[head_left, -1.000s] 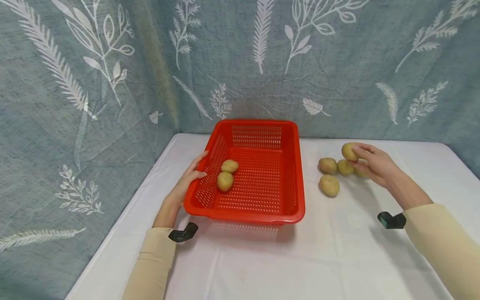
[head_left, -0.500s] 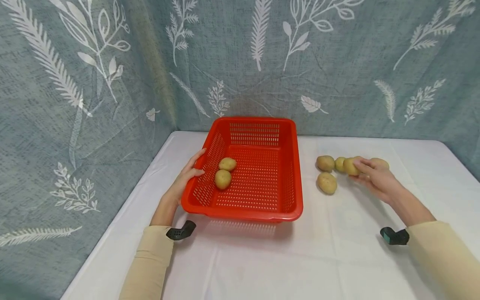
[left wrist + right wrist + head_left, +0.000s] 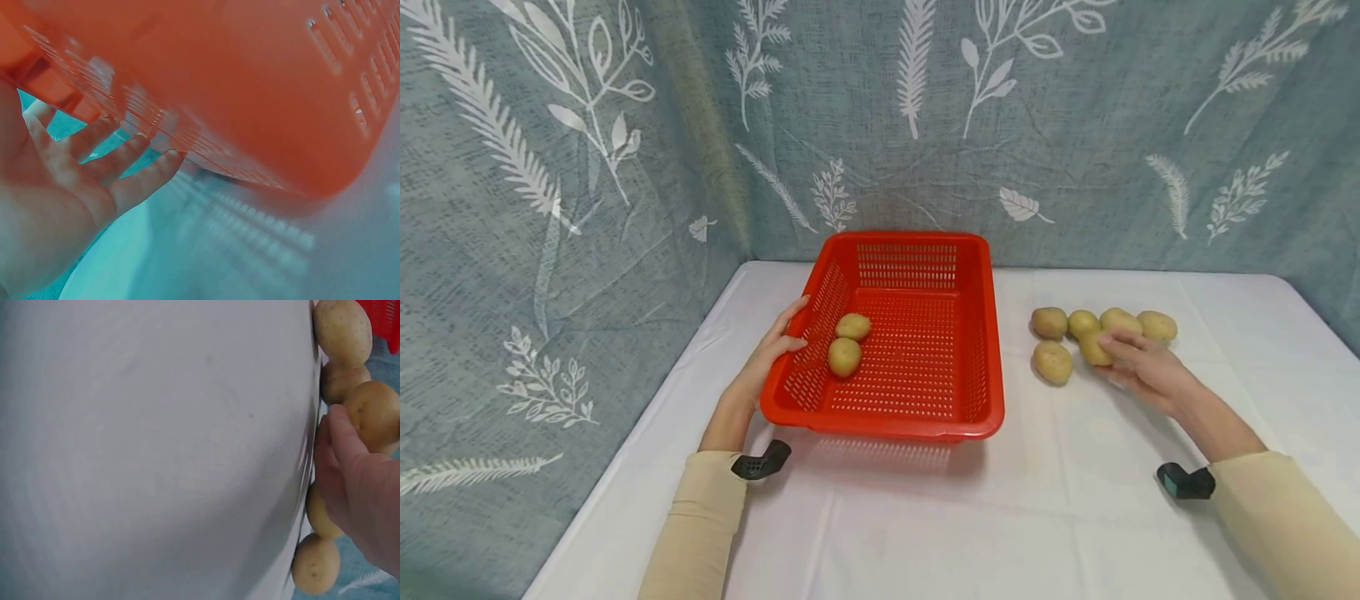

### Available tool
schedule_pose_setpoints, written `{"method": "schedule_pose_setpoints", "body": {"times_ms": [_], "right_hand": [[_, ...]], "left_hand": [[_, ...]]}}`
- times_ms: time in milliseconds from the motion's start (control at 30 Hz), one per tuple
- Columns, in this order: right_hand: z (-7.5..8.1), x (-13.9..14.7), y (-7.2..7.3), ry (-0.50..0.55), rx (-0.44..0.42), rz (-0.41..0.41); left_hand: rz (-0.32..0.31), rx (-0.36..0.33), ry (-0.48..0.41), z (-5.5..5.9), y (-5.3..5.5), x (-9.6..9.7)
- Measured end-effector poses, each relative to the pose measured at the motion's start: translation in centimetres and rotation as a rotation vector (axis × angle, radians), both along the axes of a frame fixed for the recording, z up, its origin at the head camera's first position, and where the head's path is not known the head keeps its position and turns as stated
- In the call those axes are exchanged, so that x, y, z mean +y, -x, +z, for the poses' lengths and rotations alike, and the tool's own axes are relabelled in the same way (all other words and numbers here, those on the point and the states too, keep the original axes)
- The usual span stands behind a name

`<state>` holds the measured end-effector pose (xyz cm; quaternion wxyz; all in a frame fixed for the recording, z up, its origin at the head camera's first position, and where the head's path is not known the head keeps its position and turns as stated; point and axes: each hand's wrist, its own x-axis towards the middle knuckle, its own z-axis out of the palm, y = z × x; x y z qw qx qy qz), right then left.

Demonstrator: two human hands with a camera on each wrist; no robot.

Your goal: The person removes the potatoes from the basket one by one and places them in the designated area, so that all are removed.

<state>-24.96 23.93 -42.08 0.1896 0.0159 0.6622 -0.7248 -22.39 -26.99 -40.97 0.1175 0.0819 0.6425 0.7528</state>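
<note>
A red plastic basket with slotted walls stands left of centre in the head view. Two potatoes lie inside it, against its left side. My left hand holds the basket's left rim, thumb over the edge; in the left wrist view, the other fingers spread along the outer wall. To the right, my right hand grips a potato between thumb and fingers, low by the table at the front of a row of potatoes. The right wrist view shows that held potato at the fingertips.
Several potatoes lie about the right hand: a brownish one, a small one, a pale one, one at the right end and one in front. A patterned curtain hangs behind the white-covered table.
My right hand has brought its potato down and slightly toward me, from above the row to low in front of it. My left hand stays at the basket rim.
</note>
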Motion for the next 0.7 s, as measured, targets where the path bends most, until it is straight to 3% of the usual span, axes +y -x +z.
{"method": "schedule_pose_setpoints", "body": {"times_ms": [367,700], "right_hand": [[-0.2,-0.2,-0.2,-0.112,0.034,0.005],[-0.1,-1.4,-0.6,-0.451,0.136,0.013]], "left_hand": [[0.005,-0.01,0.009,0.0,0.1,0.0],[0.012,-0.023,0.003,-0.1,0.0,0.0]]}}
